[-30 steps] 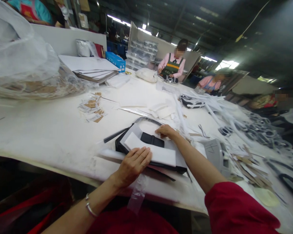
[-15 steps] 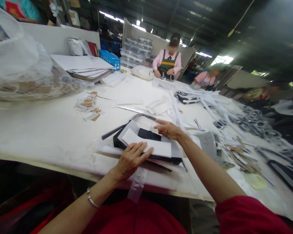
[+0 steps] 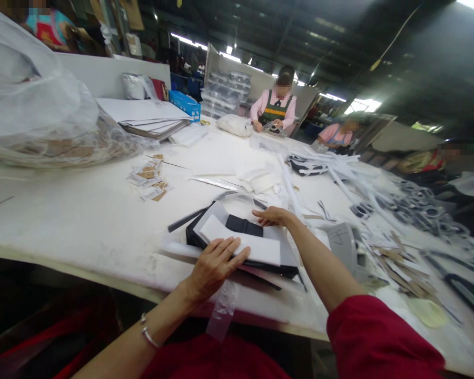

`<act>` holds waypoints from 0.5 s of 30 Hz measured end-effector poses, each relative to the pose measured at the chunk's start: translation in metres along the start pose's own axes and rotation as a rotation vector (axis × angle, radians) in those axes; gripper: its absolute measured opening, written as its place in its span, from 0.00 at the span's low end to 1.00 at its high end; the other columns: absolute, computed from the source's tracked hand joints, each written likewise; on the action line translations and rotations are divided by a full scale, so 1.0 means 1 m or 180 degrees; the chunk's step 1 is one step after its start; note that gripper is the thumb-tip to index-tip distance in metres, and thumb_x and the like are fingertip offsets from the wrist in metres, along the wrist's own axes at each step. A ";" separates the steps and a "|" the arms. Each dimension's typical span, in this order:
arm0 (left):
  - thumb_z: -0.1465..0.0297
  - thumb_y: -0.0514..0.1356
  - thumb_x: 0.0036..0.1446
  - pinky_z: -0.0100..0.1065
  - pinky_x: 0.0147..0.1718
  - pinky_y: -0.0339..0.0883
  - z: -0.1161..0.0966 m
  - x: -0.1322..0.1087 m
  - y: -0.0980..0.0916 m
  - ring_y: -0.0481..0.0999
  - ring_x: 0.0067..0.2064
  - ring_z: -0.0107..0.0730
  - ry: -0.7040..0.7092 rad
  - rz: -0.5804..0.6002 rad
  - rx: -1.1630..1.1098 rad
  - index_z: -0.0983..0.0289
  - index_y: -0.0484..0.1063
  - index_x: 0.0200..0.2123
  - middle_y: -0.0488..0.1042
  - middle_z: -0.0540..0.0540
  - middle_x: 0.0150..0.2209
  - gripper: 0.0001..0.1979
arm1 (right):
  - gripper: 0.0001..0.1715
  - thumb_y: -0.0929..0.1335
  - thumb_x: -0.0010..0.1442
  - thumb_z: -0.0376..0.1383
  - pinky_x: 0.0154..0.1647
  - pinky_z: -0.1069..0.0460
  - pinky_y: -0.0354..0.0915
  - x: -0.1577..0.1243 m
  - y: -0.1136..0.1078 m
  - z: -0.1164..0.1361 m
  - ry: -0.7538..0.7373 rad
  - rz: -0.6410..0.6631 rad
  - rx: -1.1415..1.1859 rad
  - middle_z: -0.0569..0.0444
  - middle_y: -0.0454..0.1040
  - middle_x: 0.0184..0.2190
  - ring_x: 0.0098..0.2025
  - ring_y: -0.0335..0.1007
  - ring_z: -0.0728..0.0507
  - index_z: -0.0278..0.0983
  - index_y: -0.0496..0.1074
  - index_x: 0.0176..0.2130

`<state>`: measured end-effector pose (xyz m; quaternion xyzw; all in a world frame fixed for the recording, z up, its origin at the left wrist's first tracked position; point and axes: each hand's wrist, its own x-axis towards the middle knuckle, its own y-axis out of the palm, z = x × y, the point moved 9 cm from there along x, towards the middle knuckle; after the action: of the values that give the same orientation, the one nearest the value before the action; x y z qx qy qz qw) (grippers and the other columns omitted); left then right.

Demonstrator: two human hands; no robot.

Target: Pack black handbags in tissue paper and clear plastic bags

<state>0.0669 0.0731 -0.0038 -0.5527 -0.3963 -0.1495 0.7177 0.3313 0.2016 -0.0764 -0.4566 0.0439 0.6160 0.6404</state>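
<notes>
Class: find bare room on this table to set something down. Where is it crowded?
The widest mostly bare patch of white tabletop, at left, is bordered by the large translucent plastic bag, brown-and-white paper tags, black-and-grey piece under the left hand, and cream front edge. Crowded: the right, with flat brown cardboard strips and heaped grey looped pieces.

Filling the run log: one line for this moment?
left hand: resting on white padding strip | right hand: near black band | strip: atop grey panel
</notes>
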 end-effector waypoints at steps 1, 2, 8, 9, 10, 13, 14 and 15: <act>0.78 0.48 0.68 0.42 0.56 0.63 0.000 0.000 0.000 0.71 0.58 0.40 -0.0006 0.0004 -0.0007 0.59 0.67 0.60 0.73 0.58 0.57 0.22 | 0.29 0.78 0.42 0.56 0.28 0.54 0.67 0.001 0.003 0.001 -0.0014 0.0064 0.0027 0.49 0.77 0.22 0.25 0.73 0.46 0.35 0.74 0.24; 0.78 0.48 0.68 0.42 0.56 0.63 0.001 0.000 0.000 0.71 0.59 0.39 -0.0016 0.0018 -0.0018 0.59 0.67 0.61 0.73 0.58 0.57 0.22 | 0.28 0.79 0.41 0.55 0.27 0.54 0.67 0.002 0.006 0.002 -0.0042 0.0123 0.0070 0.50 0.77 0.22 0.24 0.72 0.47 0.35 0.73 0.24; 0.78 0.49 0.68 0.42 0.57 0.63 0.003 0.000 0.002 0.71 0.59 0.39 -0.0067 0.0093 -0.0072 0.59 0.67 0.61 0.72 0.59 0.58 0.22 | 0.24 0.82 0.38 0.43 0.27 0.56 0.68 -0.004 0.017 0.015 -0.0398 0.0349 0.0590 0.58 0.73 0.20 0.24 0.70 0.50 0.36 0.70 0.27; 0.78 0.49 0.68 0.42 0.57 0.63 0.003 -0.001 0.002 0.71 0.59 0.39 -0.0064 0.0100 -0.0071 0.58 0.67 0.61 0.72 0.59 0.58 0.22 | 0.24 0.81 0.38 0.41 0.28 0.56 0.68 -0.006 0.017 0.016 -0.0488 0.0361 0.0696 0.59 0.73 0.21 0.24 0.70 0.50 0.36 0.70 0.28; 0.78 0.49 0.68 0.42 0.57 0.63 0.003 -0.001 0.002 0.71 0.59 0.39 -0.0062 0.0101 -0.0070 0.58 0.67 0.61 0.72 0.59 0.58 0.22 | 0.23 0.81 0.38 0.40 0.29 0.56 0.69 -0.009 0.017 0.018 -0.0586 0.0356 0.0801 0.59 0.73 0.22 0.25 0.71 0.50 0.36 0.69 0.28; 0.77 0.49 0.68 0.41 0.58 0.63 0.002 -0.001 0.002 0.70 0.59 0.38 -0.0047 0.0079 -0.0067 0.58 0.67 0.60 0.72 0.59 0.58 0.22 | 0.24 0.80 0.37 0.38 0.35 0.55 0.70 -0.017 0.012 0.022 -0.0875 0.0273 0.1052 0.61 0.73 0.24 0.27 0.71 0.51 0.37 0.66 0.28; 0.77 0.48 0.68 0.41 0.58 0.63 0.002 0.000 0.002 0.71 0.59 0.38 -0.0042 0.0067 -0.0064 0.58 0.67 0.60 0.72 0.59 0.58 0.22 | 0.24 0.80 0.37 0.38 0.37 0.54 0.70 -0.021 0.010 0.024 -0.0958 0.0255 0.1098 0.62 0.74 0.25 0.28 0.72 0.50 0.38 0.66 0.29; 0.77 0.48 0.68 0.41 0.58 0.63 0.002 0.000 0.002 0.71 0.59 0.38 -0.0039 0.0055 -0.0059 0.58 0.68 0.60 0.73 0.59 0.57 0.22 | 0.24 0.80 0.37 0.37 0.38 0.54 0.70 -0.025 0.009 0.025 -0.1035 0.0260 0.1118 0.62 0.74 0.26 0.30 0.72 0.50 0.38 0.67 0.29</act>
<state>0.0673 0.0753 -0.0055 -0.5636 -0.3945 -0.1435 0.7114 0.3050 0.1977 -0.0515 -0.2310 0.0651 0.6897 0.6832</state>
